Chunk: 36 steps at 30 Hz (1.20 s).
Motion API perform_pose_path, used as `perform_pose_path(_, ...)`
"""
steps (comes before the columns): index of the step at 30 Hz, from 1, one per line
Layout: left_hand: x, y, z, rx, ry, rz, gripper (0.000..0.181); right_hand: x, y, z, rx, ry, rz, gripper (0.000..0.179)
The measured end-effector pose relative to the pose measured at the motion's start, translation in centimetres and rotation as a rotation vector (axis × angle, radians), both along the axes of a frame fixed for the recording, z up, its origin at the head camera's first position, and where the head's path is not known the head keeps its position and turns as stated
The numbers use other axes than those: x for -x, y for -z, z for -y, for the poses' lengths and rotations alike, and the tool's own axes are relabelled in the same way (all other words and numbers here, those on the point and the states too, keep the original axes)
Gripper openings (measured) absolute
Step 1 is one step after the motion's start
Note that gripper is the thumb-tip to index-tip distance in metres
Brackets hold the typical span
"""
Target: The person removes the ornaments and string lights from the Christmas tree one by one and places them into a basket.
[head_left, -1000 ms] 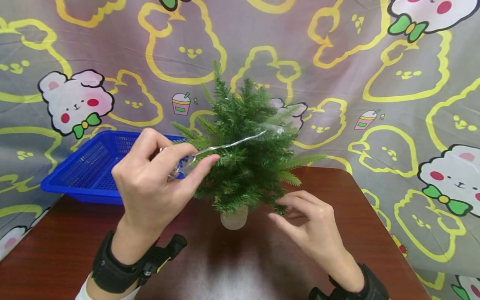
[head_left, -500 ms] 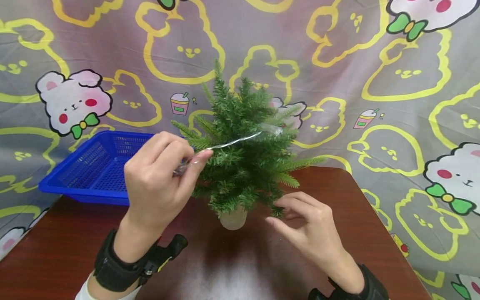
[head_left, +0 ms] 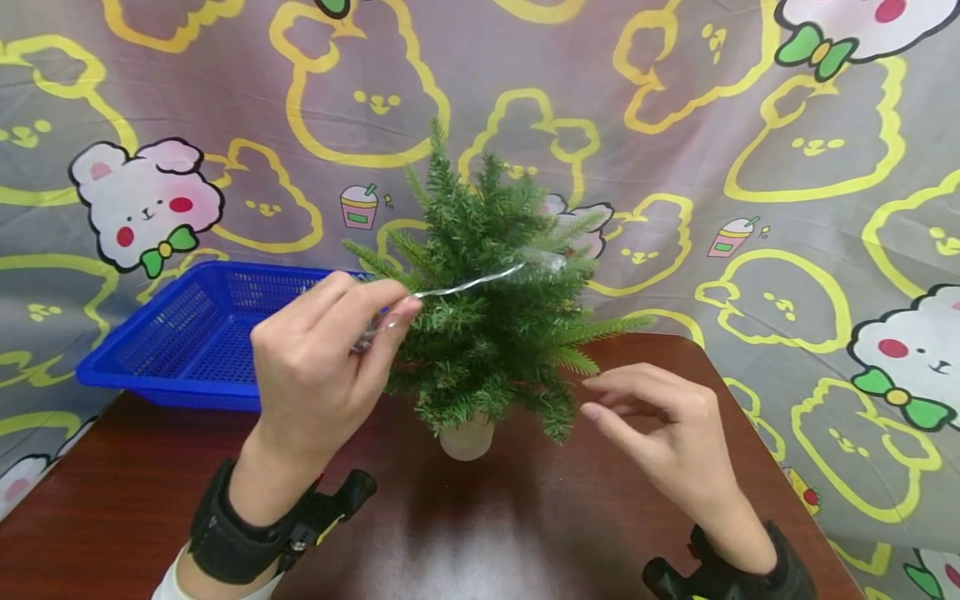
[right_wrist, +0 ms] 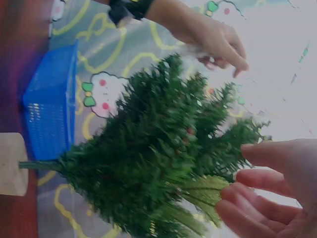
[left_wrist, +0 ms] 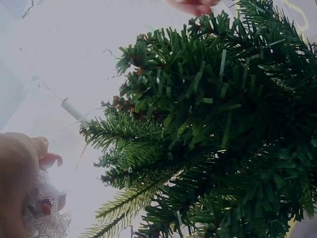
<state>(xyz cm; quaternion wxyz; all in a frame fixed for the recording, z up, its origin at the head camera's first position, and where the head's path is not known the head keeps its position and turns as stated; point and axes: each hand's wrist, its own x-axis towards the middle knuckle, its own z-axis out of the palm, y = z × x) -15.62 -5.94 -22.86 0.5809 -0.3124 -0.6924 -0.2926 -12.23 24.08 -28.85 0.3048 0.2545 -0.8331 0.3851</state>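
My left hand (head_left: 318, 358) holds a bundled clear string light (head_left: 472, 285) in front of the tree's left side. Thumb and index finger pinch its thin twisted wire, which runs out to the right across the branches and ends in a clear tube-shaped tip (head_left: 547, 260). Most of the coiled bundle (left_wrist: 47, 213) is inside the palm, seen below the fingers in the left wrist view. The small artificial Christmas tree (head_left: 487, 308) stands upright on a pale round base (head_left: 467, 440). To its lower right, my right hand (head_left: 675, 433) is relaxed, holding nothing, fingertips close to the branches.
Behind my left hand, a blue perforated plastic basket (head_left: 180, 333) sits at the table's left. The brown wooden table (head_left: 540, 525) reaches back to a grey curtain (head_left: 660, 167) printed with cartoon figures. Black straps (head_left: 243, 533) with cameras are on both wrists.
My left index finger and thumb have come together on the wire, and that hand moved slightly right. My right hand has drawn back rightward from a low branch, which now shows fully.
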Motion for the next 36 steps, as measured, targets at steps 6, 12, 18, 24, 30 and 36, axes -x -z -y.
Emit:
perform_pose_path(6, 0.1, 0.1, -0.2, -0.014, 0.041, -0.017, 0.036, 0.7, -0.7, -1.3, 0.135, 0.092, -0.077, 0.025)
perform_pose_path(12, 0.0, 0.1, -0.2, -0.022, 0.061, -0.034, 0.043, 2.3, -0.8, -1.8, 0.293, 0.183, -0.209, 0.013)
perform_pose_path(18, 0.1, 0.2, -0.4, -0.034, 0.088, -0.036, 0.061, 3.6, -0.8, -1.7, 0.364, 0.201, -0.272, 0.02)
perform_pose_path(24, 0.1, 0.0, -0.4, -0.072, 0.077, -0.031, 0.052, 4.4, -0.6, -1.9, 0.321, 0.113, -0.192, 0.038)
perform_pose_path(30, 0.4, 0.0, -0.4, -0.051, 0.059, -0.013, 0.04, 4.6, -0.4, -1.8, 0.267, 0.045, -0.121, 0.036)
perform_pose_path(36, 0.5, 0.0, -0.2, 0.016, 0.039, 0.014, 0.027, 4.5, -0.1, -1.8, 0.284, 0.018, -0.109, 0.027)
